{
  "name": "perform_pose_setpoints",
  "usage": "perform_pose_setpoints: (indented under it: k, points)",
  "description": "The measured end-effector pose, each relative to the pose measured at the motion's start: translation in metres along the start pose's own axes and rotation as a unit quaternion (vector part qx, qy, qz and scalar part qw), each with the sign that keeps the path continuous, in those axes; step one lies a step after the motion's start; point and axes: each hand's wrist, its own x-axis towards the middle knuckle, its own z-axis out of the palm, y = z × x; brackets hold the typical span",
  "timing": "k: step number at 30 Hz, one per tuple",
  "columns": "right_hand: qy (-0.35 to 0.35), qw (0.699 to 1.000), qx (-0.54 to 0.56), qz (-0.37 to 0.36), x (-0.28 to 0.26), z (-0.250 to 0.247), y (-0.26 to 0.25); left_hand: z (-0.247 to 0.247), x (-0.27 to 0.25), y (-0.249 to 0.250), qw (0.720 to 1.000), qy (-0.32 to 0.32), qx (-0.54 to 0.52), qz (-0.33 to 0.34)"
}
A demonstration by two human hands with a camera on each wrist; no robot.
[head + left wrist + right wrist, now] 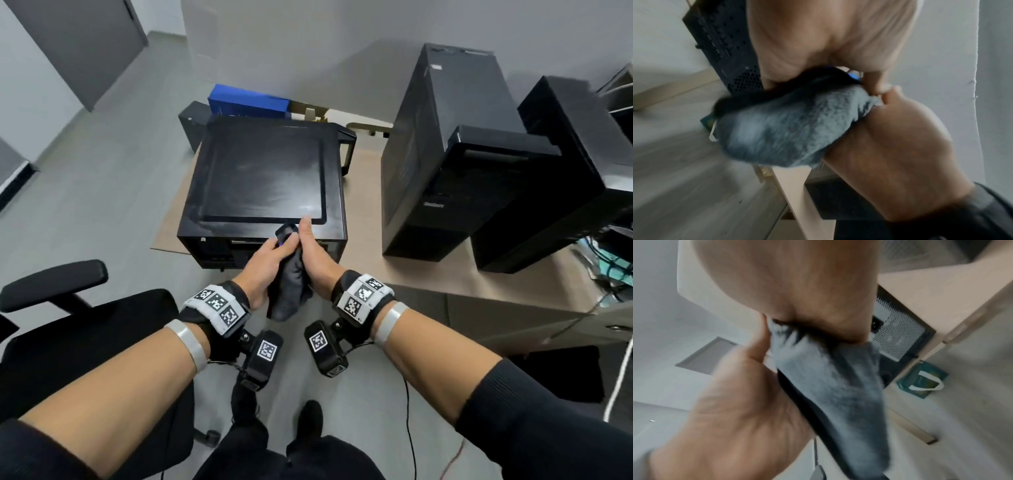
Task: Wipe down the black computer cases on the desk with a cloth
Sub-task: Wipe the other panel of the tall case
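A person's two hands meet in front of the body, both forearms reaching forward with sleeves pushed up and marker-covered bands on the wrists. The left hand (270,263) and right hand (317,255) press together palm to palm around a dark grey cloth (289,287), fingers and thumbs of both curled onto the bunched fabric; the right thumb points up and away from the body, and the cloth's loose end hangs down below the heels of the hands. In the wrist views the cloth is squeezed between the two palms, its fuzzy grey face bulging out beneath them.

Just beyond the fingertips lies a black computer case (263,178) on its side at the near corner of the pale wooden surface (370,154), its broad panel facing up; the hands hover over its near edge, and contact with it cannot be judged. To the right of the hands, well apart, two upright black tower cases (455,147) stand side by side on the same surface. Left of the left forearm is a black office chair (68,329).
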Motion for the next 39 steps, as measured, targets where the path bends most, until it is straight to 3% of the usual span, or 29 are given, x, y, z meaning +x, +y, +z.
perform_pose_setpoints:
  k: [2, 3, 5, 8, 12, 14, 16, 19, 22, 26, 32, 36, 39]
  points:
    - [-0.051, 0.999, -0.006, -0.001, 0.0, 0.007, -0.007, -0.017, -0.002, 0.002, 0.995, 0.077, 0.012, 0.055]
    - [-0.043, 0.999, -0.023, -0.014, -0.002, 0.006, -0.009, -0.025, -0.001, 0.003, 0.991, 0.101, 0.023, 0.079]
    - [0.082, 0.992, -0.066, -0.073, 0.001, 0.001, -0.012, -0.044, 0.002, 0.012, 0.975, 0.168, 0.074, 0.125]
    - [0.297, 0.946, -0.087, -0.099, 0.021, -0.028, -0.001, -0.089, 0.023, 0.031, 0.931, 0.305, 0.1, 0.175]
    - [0.416, 0.899, -0.127, -0.05, 0.043, -0.059, 0.026, -0.136, 0.041, 0.065, 0.867, 0.436, 0.149, 0.187]
    - [0.446, 0.884, -0.124, -0.068, 0.049, -0.057, 0.031, -0.14, 0.051, 0.074, 0.847, 0.439, 0.207, 0.218]
    - [0.484, 0.865, -0.118, -0.062, 0.056, -0.052, 0.022, -0.137, 0.067, 0.073, 0.845, 0.36, 0.307, 0.247]
    - [0.524, 0.839, -0.147, -0.013, 0.072, -0.053, -0.002, -0.127, 0.09, 0.052, 0.791, 0.241, 0.538, 0.166]
    - [0.526, 0.829, -0.187, 0.015, 0.091, -0.059, -0.011, -0.124, 0.1, 0.047, 0.744, 0.243, 0.609, 0.128]
    - [0.511, 0.84, -0.179, 0.05, 0.102, -0.059, -0.003, -0.146, 0.12, 0.068, 0.756, 0.233, 0.597, 0.135]
    - [0.479, 0.859, -0.184, 0.0, 0.115, -0.037, 0.002, -0.178, 0.163, 0.112, 0.796, 0.269, 0.516, 0.165]
    - [0.484, 0.857, -0.176, -0.002, 0.116, -0.034, 0.003, -0.197, 0.175, 0.137, 0.854, 0.256, 0.44, 0.104]
    - [0.489, 0.856, -0.171, 0.0, 0.119, -0.034, 0.002, -0.203, 0.165, 0.131, 0.862, 0.237, 0.436, 0.105]
